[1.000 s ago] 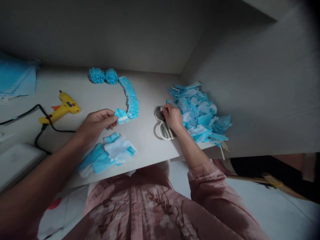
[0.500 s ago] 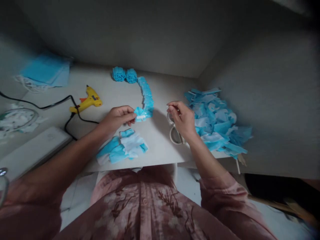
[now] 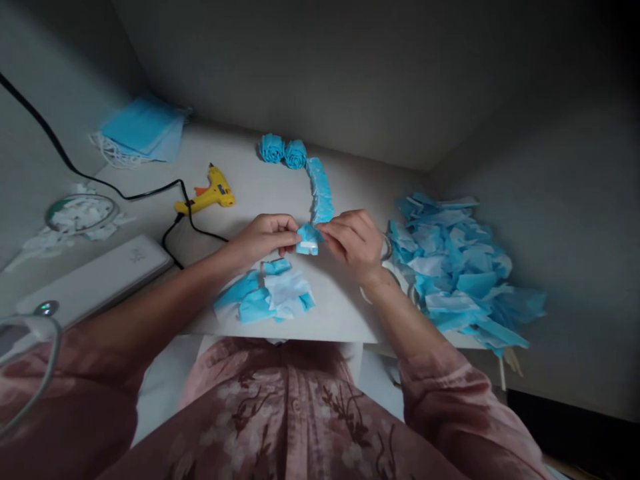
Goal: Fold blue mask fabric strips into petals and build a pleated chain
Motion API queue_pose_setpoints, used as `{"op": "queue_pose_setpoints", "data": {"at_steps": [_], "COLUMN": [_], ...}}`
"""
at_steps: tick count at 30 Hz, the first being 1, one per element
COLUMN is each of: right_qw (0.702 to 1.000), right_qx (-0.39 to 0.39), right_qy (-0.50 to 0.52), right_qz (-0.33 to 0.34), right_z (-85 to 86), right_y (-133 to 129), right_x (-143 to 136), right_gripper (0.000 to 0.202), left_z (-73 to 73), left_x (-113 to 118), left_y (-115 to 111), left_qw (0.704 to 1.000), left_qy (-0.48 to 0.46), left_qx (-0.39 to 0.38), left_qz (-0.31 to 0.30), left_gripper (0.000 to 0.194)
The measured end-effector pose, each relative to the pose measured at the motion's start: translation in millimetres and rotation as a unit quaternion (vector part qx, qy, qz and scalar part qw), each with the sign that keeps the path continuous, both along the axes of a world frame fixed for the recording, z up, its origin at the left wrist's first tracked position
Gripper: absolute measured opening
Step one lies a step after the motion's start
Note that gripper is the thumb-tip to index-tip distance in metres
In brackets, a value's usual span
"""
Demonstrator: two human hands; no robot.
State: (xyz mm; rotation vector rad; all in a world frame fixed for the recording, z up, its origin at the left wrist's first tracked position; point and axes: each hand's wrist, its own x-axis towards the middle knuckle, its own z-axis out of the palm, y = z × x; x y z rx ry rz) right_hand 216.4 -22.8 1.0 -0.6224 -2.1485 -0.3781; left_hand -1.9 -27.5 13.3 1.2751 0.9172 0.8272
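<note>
A curved strip of overlapping blue fabric pieces [image 3: 321, 190] lies on the white table, its near end between my hands. My left hand [image 3: 273, 237] pinches that end from the left, where a small white patch shows on the blue. From the other side, my right hand [image 3: 355, 241] is closed with its fingertips at the same end; whether it grips the strip or something small is hidden. Two rolled blue fabric roses [image 3: 283, 151] sit at the far end of the strip. Just below my left hand lie several loose blue and white fabric pieces [image 3: 270, 293].
A large heap of cut blue fabric [image 3: 460, 267] covers the right side, with scissors [image 3: 400, 277] partly behind my right wrist. To the left are a yellow glue gun [image 3: 213, 190] with black cord, stacked face masks [image 3: 143, 130], white scraps [image 3: 83, 212] and a white box [image 3: 100, 273].
My right hand has moved left from above the scissors to the strip's near end. My left hand keeps its pinch there. The whole view has shifted, so the table things appear further right.
</note>
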Motion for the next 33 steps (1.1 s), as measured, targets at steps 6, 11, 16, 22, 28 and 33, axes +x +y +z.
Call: {"op": "queue_pose_setpoints", "data": {"at_steps": [6, 11, 16, 22, 28, 33], "right_qw": [0.999, 0.998, 0.998, 0.999, 0.998, 0.997], "right_qx": [-0.039, -0.057, -0.061, -0.030, -0.048, -0.067], "right_qy": [-0.001, 0.013, -0.012, -0.017, -0.025, -0.034], "right_qz": [-0.007, 0.012, -0.004, 0.015, 0.006, 0.002], "right_z": [-4.3, -5.4, -4.9, -5.5, -6.5, -6.4], "right_y": [-2.6, -3.5, -3.6, -4.5, -3.8, -2.7], "right_x": [4.3, 4.0, 3.6, 3.7, 3.9, 2.5], "right_gripper": [0.021, 0.022, 0.019, 0.022, 0.022, 0.024], "left_z": [-1.7, -5.4, -6.9, -8.0, -7.6, -8.8], "left_x": [0.2, -0.7, -1.3, -1.5, -1.2, -0.7], "left_y": [1.0, 2.5, 2.7, 3.4, 3.4, 4.4], "left_qw": [1.000, 1.000, 1.000, 0.999, 0.996, 0.992], "left_qy": [0.006, 0.004, 0.004, -0.026, -0.078, -0.107], "left_qx": [-0.001, 0.006, 0.003, -0.021, -0.047, -0.065], "left_qz": [-0.004, -0.011, -0.024, -0.018, -0.002, 0.006], "left_gripper": [0.013, 0.015, 0.016, 0.018, 0.016, 0.017]}}
